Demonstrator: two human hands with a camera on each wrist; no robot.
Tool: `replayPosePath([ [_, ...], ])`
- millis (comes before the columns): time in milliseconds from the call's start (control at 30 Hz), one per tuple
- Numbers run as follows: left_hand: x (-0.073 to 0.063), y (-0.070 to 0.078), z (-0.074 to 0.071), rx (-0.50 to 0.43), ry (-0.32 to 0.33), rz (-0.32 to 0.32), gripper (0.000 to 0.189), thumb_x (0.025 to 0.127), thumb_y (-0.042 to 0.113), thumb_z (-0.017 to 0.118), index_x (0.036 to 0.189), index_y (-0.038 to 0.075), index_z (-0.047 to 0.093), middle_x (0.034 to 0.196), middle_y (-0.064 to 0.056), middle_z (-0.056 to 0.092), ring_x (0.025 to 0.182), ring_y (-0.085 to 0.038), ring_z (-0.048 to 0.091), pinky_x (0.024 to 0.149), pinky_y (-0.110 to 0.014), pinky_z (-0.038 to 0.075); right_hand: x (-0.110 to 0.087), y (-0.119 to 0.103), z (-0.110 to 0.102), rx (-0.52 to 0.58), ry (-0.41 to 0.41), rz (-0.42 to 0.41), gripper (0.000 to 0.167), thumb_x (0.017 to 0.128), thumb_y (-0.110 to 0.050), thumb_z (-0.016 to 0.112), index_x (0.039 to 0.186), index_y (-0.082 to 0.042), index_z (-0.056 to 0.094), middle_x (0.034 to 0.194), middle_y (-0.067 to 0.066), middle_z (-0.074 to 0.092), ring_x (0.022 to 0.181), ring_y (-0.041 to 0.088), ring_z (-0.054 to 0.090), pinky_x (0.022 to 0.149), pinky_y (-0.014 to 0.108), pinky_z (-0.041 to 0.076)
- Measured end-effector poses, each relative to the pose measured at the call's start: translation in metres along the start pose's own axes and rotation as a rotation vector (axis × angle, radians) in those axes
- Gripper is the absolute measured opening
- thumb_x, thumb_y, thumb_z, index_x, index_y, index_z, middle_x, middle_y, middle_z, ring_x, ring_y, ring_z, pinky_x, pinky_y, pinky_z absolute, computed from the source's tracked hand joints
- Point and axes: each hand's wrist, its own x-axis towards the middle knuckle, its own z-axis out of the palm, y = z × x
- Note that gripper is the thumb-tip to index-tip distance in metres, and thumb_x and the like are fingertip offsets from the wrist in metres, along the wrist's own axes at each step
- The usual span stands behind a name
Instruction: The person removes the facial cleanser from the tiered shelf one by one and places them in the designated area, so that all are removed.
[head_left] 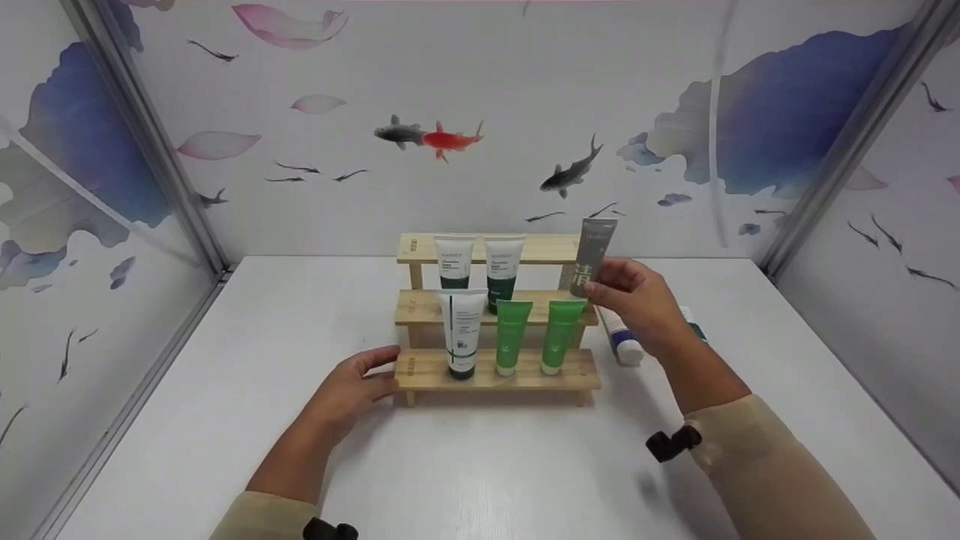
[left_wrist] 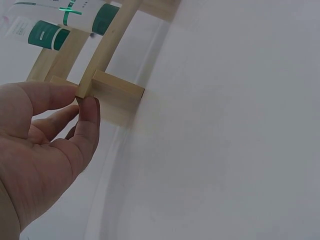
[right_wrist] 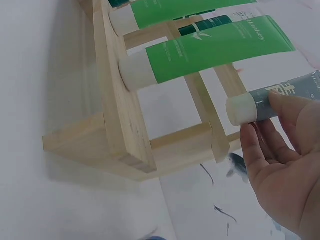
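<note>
Right of the middle of the head frame, we have the gray tube (head_left: 595, 251) pinched between the thumb and fingers of our right hand (head_left: 634, 304), a narrow hold on its lower part; its long axis runs close to upright, the flat sealed end pointing up and leaning slightly to the right, the cap end pointing down. Our left hand (head_left: 352, 390) pinches the left end of the bottom step of the wooden rack (head_left: 420, 369).

Around the gray tube, the rack's right ends lie near it; the nearer of the two green tubes (head_left: 562, 337) stands on the bottom step in front and below; a white tube with a blue band (head_left: 619, 336) lies on the tabletop (head_left: 225, 337), below our right hand; white tabletop runs broadly along both sides and the bottom of the frame.

From the right wrist we see what the head view hides: the white cap (right_wrist: 241, 109) points left, near the middle step (whether they touch, we cannot tell), and the tube's body runs off the right edge; the left wrist view shows our thumb and fingers meeting at the plank's corner, above a short wooden leg (left_wrist: 117, 85).
</note>
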Motion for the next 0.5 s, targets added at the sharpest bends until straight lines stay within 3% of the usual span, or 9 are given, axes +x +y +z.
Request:
replayPosePath([
  [300,-0.002,0.002,0.0,-0.046,-0.014,0.02,0.059,0.099,0.001,0.066,0.157,0.011,0.054,0.167,-0.013,0.047,0.146,-0.034,0.057,0.115,-0.045,0.052,-0.017,0.007,-0.042,-0.014,0.072,0.06,0.061,0.098,-0.038,0.078,0.151,-0.017,0.055,0.137,0.002,0.065,0.122,0.012,0.069,0.104,0.023,0.058],
  [500,-0.003,0.002,0.0,-0.056,-0.021,0.033,0.061,0.098,0.002,0.067,0.157,0.009,0.053,0.168,-0.015,0.045,0.146,-0.036,0.056,0.116,-0.047,0.052,-0.029,0.023,-0.074,-0.032,0.112,0.069,0.061,0.099,-0.042,0.076,0.151,-0.017,0.055,0.134,-0.005,0.065,0.118,0.003,0.07,0.098,0.015,0.057],
])
